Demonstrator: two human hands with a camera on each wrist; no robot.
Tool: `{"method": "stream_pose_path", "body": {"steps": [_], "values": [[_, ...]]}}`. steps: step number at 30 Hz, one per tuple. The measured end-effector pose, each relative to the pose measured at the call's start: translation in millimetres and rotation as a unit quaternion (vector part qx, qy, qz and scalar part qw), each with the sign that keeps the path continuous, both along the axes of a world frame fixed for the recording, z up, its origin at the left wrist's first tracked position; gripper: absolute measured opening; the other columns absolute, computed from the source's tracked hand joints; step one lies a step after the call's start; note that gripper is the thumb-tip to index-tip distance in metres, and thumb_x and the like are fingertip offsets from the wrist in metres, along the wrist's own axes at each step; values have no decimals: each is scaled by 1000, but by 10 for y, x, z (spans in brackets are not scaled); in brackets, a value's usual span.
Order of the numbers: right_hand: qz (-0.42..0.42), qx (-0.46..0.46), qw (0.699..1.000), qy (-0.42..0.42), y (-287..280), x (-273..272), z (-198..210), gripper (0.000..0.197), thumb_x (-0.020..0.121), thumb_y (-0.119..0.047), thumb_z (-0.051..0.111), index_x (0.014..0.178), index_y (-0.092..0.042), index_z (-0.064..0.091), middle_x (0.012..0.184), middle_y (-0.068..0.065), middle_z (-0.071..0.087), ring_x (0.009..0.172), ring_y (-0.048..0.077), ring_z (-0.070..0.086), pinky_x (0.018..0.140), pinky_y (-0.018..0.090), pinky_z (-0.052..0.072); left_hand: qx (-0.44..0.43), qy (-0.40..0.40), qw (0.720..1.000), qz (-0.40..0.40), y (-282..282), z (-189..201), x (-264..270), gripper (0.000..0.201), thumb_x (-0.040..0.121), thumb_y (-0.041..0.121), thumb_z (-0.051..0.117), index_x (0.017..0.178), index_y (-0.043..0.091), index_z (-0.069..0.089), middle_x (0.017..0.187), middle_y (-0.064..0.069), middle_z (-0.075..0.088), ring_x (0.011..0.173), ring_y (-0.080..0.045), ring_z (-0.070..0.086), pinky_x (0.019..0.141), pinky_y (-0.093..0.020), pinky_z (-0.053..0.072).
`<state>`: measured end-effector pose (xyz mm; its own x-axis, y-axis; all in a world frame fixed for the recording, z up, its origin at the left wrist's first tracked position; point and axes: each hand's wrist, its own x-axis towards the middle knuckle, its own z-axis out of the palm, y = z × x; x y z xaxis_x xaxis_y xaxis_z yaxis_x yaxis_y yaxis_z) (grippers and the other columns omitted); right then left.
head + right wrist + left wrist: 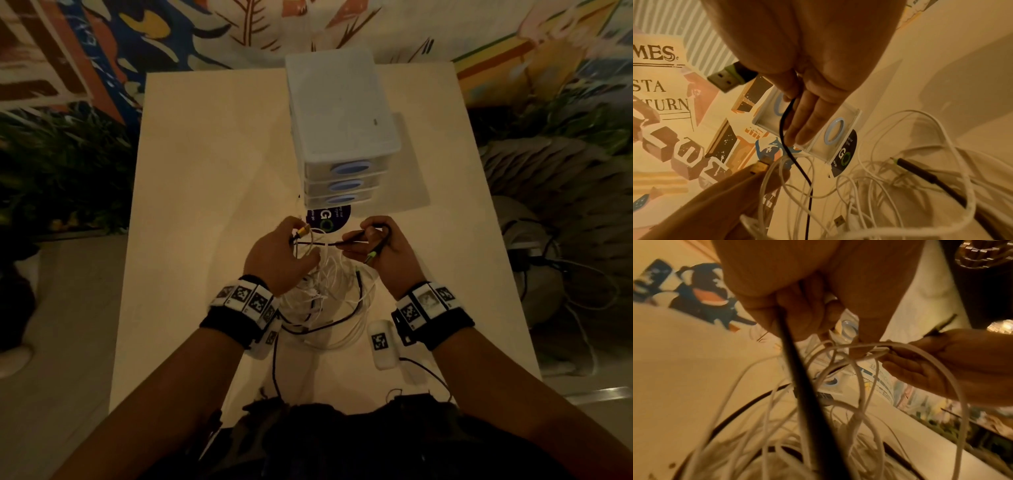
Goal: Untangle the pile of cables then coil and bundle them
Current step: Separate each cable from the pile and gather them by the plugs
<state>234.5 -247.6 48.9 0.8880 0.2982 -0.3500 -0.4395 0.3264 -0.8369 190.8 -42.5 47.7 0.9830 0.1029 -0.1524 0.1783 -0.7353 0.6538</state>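
Note:
A tangled pile of white and black cables (pixel 329 301) lies on the table between my wrists. My left hand (pixel 277 257) grips a black cable (pixel 797 378) with curled fingers, and a gold-coloured plug (pixel 303 232) sticks out above its thumb. My right hand (pixel 383 250) pinches another stretch of black cable (pixel 785 129); a USB plug with a green collar (pixel 729 78) pokes out beside that palm. A short black strand (pixel 318 243) runs taut between the two hands. A second green-tipped black plug (pixel 920 172) lies in the pile.
A white three-drawer unit (pixel 342 113) stands just beyond my hands, with a dark round sticker (pixel 329 217) on the table (pixel 205 171) in front of it. Floor cables and patterned cushions lie off the table's right edge.

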Motion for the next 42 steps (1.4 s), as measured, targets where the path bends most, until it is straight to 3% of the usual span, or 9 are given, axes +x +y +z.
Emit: {"method": "stream_pose_path", "body": {"steps": [3,5,9,17,22,24,30,35,42], "values": [[4,3,1000,25,-1,12,-4,25,87,-29,59,98,-8,50,85,17,71,83,37,72,80,46,59,30,-10,999,-5,-70,9,-1,43,85,40,72,116,25,46,62,4,47,56,-19,49,51,-33,37],[3,8,999,40,4,31,-26,9,100,-16,47,99,-8,51,84,15,73,82,36,73,79,45,60,39,-4,999,-11,-100,4,20,41,86,38,71,118,25,49,61,6,44,58,-22,49,54,-32,35],[3,15,997,79,30,46,-39,14,106,-8,40,101,-6,53,88,18,71,82,36,74,73,42,62,45,-2,999,-24,-69,-70,29,23,92,48,64,112,37,67,59,11,46,67,-22,55,62,-29,40],[17,-230,973,29,-152,77,-207,8,95,-1,62,101,-6,60,92,17,66,64,23,73,60,30,59,-11,-8,999,-29,12,26,-37,13,90,34,64,89,36,51,53,4,47,49,-9,47,51,-28,35],[101,-346,933,-24,-323,37,-238,12,90,-11,71,101,-7,67,91,14,72,67,22,74,63,34,61,-28,28,998,-47,33,37,-54,23,79,52,59,78,31,50,58,2,51,56,-15,52,55,-34,41],[151,-380,911,-57,-304,-1,-202,10,91,-15,72,98,-9,70,87,9,75,70,19,75,68,35,62,-34,29,998,-46,23,48,-61,36,77,60,64,79,25,54,60,0,52,57,-18,53,57,-38,44],[187,-233,954,-3,-73,-106,-30,6,92,-6,67,95,-5,72,87,20,75,78,29,76,67,31,61,-30,9,999,-4,-50,156,-87,23,79,51,75,86,35,61,60,3,53,57,-14,53,53,-31,38],[87,-248,965,16,52,-97,-59,10,95,-9,65,88,-8,72,84,17,74,70,26,75,65,34,62,-23,8,1000,-14,-17,164,-160,27,81,33,71,107,36,68,57,5,50,54,-5,49,54,-24,33],[5,-295,955,-11,-109,-68,-100,9,95,-13,66,87,-9,67,80,12,73,70,23,75,71,39,62,-92,8,996,12,8,132,-230,54,76,53,81,126,38,68,64,4,49,58,-12,47,61,-34,40]]}}
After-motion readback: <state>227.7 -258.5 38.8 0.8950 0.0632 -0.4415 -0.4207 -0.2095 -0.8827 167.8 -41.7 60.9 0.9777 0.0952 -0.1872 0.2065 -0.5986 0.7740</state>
